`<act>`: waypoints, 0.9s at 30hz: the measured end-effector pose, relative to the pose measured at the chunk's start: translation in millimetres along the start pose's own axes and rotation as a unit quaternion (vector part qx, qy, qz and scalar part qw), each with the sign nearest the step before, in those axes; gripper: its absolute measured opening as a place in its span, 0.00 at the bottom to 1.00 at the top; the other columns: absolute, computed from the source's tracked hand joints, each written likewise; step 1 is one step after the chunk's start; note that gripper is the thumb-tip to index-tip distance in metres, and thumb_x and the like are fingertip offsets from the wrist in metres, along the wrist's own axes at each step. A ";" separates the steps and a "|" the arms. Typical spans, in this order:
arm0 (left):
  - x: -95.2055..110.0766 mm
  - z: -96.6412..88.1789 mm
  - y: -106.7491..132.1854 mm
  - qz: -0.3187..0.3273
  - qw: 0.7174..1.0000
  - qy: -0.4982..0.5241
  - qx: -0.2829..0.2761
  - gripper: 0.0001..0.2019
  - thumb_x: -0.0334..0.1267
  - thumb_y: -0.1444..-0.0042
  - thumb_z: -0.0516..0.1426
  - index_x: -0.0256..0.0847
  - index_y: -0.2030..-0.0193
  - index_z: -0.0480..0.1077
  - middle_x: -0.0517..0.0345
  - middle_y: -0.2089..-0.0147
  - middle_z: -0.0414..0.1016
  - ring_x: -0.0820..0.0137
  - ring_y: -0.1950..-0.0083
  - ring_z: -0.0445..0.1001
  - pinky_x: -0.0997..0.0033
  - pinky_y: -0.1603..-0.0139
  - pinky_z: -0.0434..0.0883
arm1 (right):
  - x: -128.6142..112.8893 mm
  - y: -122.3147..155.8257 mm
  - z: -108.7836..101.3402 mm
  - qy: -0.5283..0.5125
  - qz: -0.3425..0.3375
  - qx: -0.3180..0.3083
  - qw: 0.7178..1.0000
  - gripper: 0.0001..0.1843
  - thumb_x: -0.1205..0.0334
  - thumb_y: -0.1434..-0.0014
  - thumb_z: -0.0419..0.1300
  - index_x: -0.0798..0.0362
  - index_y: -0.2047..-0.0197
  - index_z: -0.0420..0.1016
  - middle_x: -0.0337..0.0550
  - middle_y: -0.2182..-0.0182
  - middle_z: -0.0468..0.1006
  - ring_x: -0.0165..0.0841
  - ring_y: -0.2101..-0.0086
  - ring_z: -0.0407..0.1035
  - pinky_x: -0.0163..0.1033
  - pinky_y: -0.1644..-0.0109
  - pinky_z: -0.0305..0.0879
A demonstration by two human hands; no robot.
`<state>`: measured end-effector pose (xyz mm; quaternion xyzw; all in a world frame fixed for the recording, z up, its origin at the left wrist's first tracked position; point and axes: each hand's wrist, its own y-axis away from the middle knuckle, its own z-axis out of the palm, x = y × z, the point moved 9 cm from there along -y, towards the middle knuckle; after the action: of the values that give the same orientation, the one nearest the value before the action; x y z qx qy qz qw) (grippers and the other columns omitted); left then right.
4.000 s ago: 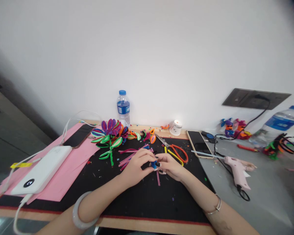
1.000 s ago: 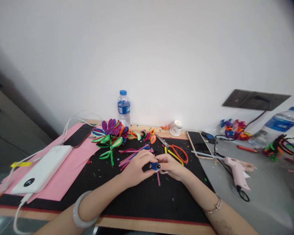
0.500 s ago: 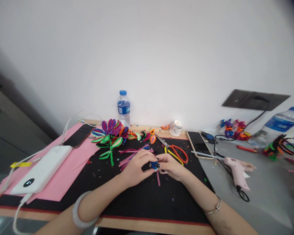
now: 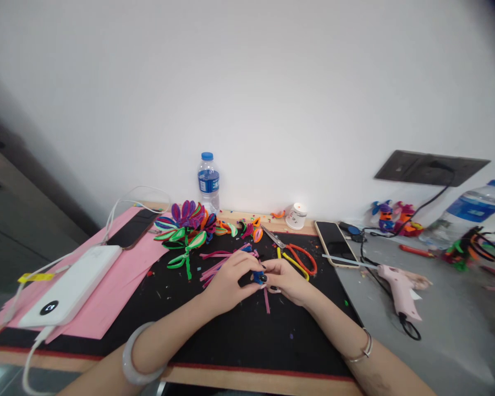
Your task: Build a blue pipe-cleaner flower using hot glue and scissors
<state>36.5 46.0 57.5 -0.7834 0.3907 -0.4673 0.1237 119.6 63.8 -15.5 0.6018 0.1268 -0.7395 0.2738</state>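
Over the black mat [image 4: 247, 341], my left hand [image 4: 233, 278] and my right hand [image 4: 286, 280] meet fingertip to fingertip. Pinched between them is a small blue pipe cleaner piece [image 4: 257, 276], mostly covered by the fingers. A pink pipe cleaner [image 4: 267, 301] lies on the mat just below my fingers. Behind my left hand several pink and purple pipe cleaners [image 4: 214, 268] are bunched together. Scissors [image 4: 301, 258] with orange and yellow handles rest beyond my right hand. To the left lies a pipe cleaner flower [image 4: 185, 228] with purple, blue and green petals.
A water bottle [image 4: 208, 181] and a paper cup [image 4: 296, 215] stand by the wall. At right are a phone [image 4: 336, 245], a pink glue gun [image 4: 400, 291] and small figures [image 4: 384, 217]. Pink sheets [image 4: 103, 308] carry a white power bank [image 4: 72, 286] at left.
My fingers have shifted very slightly around the blue piece. At the far right edge, a blurred hand now shows near the dark pipe cleaners.
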 end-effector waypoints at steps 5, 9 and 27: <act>0.9 -3.0 -0.7 0.011 1.000 -0.008 0.014 0.08 0.34 0.50 0.58 0.40 0.62 0.70 0.53 0.62 0.74 0.66 0.57 0.69 0.62 0.53 0.65 | 0.9 -0.6 -0.9 0.004 -0.001 0.002 1.000 0.15 0.56 0.56 0.66 0.60 0.71 0.73 0.34 0.81 0.65 0.20 0.82 0.49 0.29 0.80 0.42; 0.3 -4.1 -0.1 0.017 0.999 -0.007 0.026 0.09 0.33 0.51 0.59 0.40 0.61 0.70 0.52 0.62 0.74 0.66 0.57 0.70 0.61 0.53 0.65 | 3.1 -1.1 -2.2 -0.021 0.004 -0.002 1.000 0.15 0.54 0.55 0.65 0.59 0.72 0.72 0.33 0.82 0.63 0.20 0.83 0.48 0.29 0.80 0.43; 3.0 -2.8 -0.3 0.027 0.999 -0.008 0.021 0.09 0.34 0.51 0.59 0.40 0.61 0.70 0.53 0.62 0.74 0.67 0.58 0.70 0.63 0.53 0.66 | 2.6 -0.7 -2.2 -0.010 0.000 -0.003 1.000 0.14 0.57 0.55 0.65 0.60 0.72 0.72 0.35 0.80 0.67 0.20 0.82 0.51 0.29 0.79 0.44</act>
<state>35.1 44.5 61.0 -0.7733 0.4008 -0.4659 0.1558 120.7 64.9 -18.7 0.5932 0.1268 -0.7453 0.2767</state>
